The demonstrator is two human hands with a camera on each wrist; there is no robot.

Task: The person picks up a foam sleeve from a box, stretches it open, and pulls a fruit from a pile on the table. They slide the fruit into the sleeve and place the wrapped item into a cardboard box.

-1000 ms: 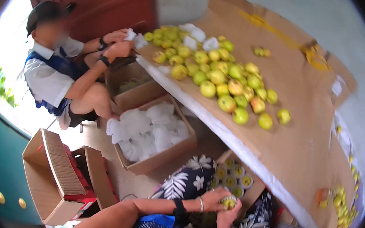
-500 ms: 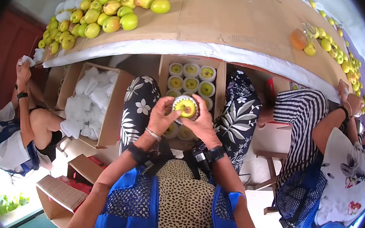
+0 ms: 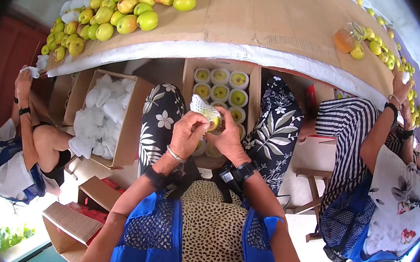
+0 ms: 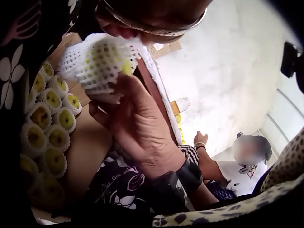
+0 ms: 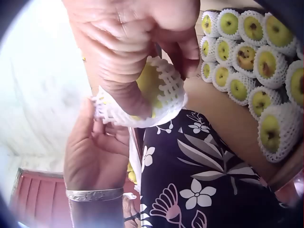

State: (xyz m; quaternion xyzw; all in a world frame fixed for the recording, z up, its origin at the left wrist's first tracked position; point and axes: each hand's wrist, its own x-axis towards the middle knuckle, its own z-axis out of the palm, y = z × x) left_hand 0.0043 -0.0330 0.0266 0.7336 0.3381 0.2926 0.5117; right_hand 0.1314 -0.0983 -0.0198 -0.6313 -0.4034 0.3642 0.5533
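Observation:
In front of my lap in the head view is a yellow-green apple [image 3: 213, 126], partly wrapped in a white foam net [image 3: 201, 107]. My left hand [image 3: 185, 136], with a silver bracelet, pinches the net's edge. My right hand [image 3: 229, 139] holds the apple from the other side, its thumb pressing on the bare skin in the right wrist view. One end of the net [image 4: 102, 59] spreads loose beyond the fruit. Below the hands, between my knees, a cardboard box [image 3: 256, 84] contains rows of netted apples [image 3: 219, 92].
A cardboard-covered table [image 3: 261, 29] bears a pile of bare apples [image 3: 126, 7] and a jar [image 3: 345, 39]. Left of me stands a box of white foam nets [image 3: 104, 115]. Seated people flank me, one at left [image 3: 19, 147], one at right [image 3: 392, 201].
The head view has swung from the side to straight ahead. The apple has been tilted between my hands, and one end of its net now stands out toward the upper left.

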